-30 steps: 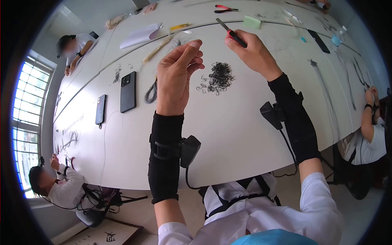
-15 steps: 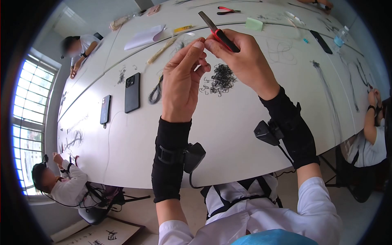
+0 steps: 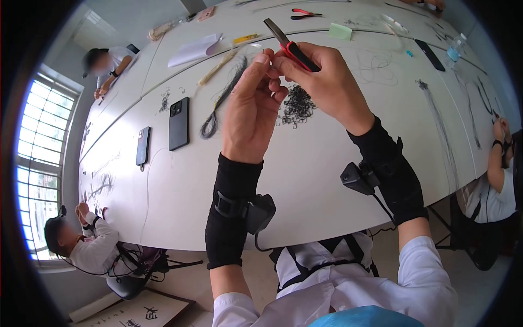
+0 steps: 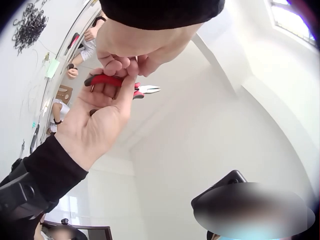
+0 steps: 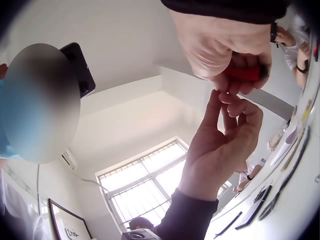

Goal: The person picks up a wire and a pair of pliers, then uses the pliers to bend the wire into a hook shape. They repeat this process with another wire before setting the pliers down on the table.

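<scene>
In the head view my right hand (image 3: 335,82) grips red-and-black pliers (image 3: 296,53), their metal jaws pointing up and left. Its thumb and a fingertip meet the fingertips of my left hand (image 3: 251,103). The left thumb and forefinger are pinched together; whatever lies between them is too small to make out. Below the joined hands a heap of small dark wire hooks (image 3: 298,106) lies on the white table (image 3: 305,191). The left wrist view shows the pliers (image 4: 107,80) in the curled fingers of the right hand (image 4: 95,120).
Left of my hands lie a bundle of dark wire (image 3: 210,126), a large phone (image 3: 178,124) and a smaller phone (image 3: 143,146). Farther back are paper (image 3: 193,50), a green note (image 3: 340,31), other pliers (image 3: 306,14) and a bottle (image 3: 454,49). People sit around the table.
The right hand with the pliers has moved left and met the left hand, which has shifted slightly right. More of the dark wire bundle shows beside the left hand.
</scene>
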The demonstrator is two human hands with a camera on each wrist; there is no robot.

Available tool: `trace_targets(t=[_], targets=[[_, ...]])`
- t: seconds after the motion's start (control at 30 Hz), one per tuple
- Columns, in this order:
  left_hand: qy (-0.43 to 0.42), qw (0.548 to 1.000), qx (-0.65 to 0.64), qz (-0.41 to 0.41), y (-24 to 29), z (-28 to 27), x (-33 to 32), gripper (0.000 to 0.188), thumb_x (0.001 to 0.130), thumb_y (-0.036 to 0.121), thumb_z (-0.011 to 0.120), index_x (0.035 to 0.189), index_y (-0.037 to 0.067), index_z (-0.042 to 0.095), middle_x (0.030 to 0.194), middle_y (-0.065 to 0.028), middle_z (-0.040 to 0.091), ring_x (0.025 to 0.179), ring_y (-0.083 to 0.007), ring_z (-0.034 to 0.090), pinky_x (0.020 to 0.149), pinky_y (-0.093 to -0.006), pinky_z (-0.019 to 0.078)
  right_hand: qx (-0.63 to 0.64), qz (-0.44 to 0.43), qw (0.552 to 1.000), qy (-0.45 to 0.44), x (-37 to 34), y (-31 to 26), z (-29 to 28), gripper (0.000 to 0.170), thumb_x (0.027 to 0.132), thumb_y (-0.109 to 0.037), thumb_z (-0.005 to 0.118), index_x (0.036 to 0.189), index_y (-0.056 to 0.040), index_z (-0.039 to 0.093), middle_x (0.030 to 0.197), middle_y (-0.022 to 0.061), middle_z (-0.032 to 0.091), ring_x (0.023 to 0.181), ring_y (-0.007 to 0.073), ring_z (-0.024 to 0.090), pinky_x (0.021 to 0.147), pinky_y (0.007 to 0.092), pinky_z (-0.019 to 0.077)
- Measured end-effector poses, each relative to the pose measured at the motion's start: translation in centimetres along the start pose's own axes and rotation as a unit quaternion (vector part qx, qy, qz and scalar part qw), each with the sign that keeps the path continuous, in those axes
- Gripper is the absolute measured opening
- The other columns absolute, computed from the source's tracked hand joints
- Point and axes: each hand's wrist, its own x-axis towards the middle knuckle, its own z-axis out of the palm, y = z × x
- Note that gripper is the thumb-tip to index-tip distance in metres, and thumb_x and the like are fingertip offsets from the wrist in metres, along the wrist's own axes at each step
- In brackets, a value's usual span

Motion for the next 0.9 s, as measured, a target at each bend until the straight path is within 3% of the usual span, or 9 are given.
trace_targets(t=[0.33,0.47,0.67,0.77,0.87,0.9], targets=[[0.026,0.996,0.078,0.038,-0.5,-0.4,0.1,0.021,0.1,0.016,0.063,0.115,0.001,0.066,0.084,0.0021,0.06,0.073,-0.0071,0.051,0.065,-0.0234,0.043,-0.062,0.038,0.997,-0.019,-0.1,-0.3,-0.4,0.027,0.09,-0.026,0.07,0.094,0.0012,0.071,0.074,0.01,0.069,0.064,0.0162,0.063,0.066,0.0288,0.051],[0.019,0.995,0.083,0.045,-0.2,-0.4,0.0,0.019,0.1,0.015,0.063,0.111,0.0,0.067,0.084,0.0026,0.058,0.072,-0.007,0.051,0.065,-0.0234,0.0429,-0.08,0.001,0.997,-0.011,0.1,-0.2,-0.9,0.03,0.09,-0.03,0.071,0.095,-0.0011,0.071,0.076,0.0087,0.069,0.067,0.0161,0.062,0.069,0.0287,0.0505],[0.02,0.992,0.128,0.009,-0.1,-0.7,0.0,0.016,0.1,0.014,0.062,0.107,0.001,0.068,0.079,0.0032,0.056,0.072,-0.0072,0.051,0.066,-0.0243,0.0433,-0.085,-0.076,0.993,-0.011,0.6,-0.4,-1.8,0.028,0.092,-0.031,0.069,0.096,-0.0025,0.069,0.078,0.0079,0.067,0.07,0.0165,0.061,0.069,0.0294,0.049],[0.03,0.991,0.127,-0.008,-0.2,-0.4,-0.1,0.017,0.1,0.014,0.061,0.107,0.001,0.068,0.076,0.0035,0.054,0.072,-0.0078,0.05,0.067,-0.025,0.0443,-0.086,-0.042,0.995,-0.038,0.3,-1.0,-2.0,0.027,0.095,-0.029,0.068,0.099,-0.0023,0.067,0.077,0.0003,0.06,0.072,0.0092,0.051,0.07,0.0245,0.0431],[0.024,0.992,0.126,-0.016,-0.1,-0.2,-0.3,0.018,0.1,0.015,0.061,0.108,0.0,0.068,0.076,0.0027,0.055,0.071,-0.0083,0.05,0.068,-0.0258,0.0455,-0.089,-0.049,0.994,-0.043,0.4,-0.8,-1.9,0.028,0.096,-0.03,0.066,0.098,-0.0017,0.066,0.075,0.0003,0.057,0.071,0.0094,0.047,0.067,0.025,0.041],[0.016,0.992,0.125,-0.02,-0.1,-0.2,-0.3,0.019,0.1,0.015,0.061,0.109,0.0,0.068,0.076,0.0023,0.055,0.072,-0.0084,0.05,0.068,-0.026,0.0457,-0.092,-0.046,0.994,-0.036,0.4,-0.8,-1.9,0.028,0.096,-0.029,0.066,0.097,-0.0018,0.067,0.076,0.0026,0.06,0.07,0.0113,0.051,0.068,0.0258,0.0433]])
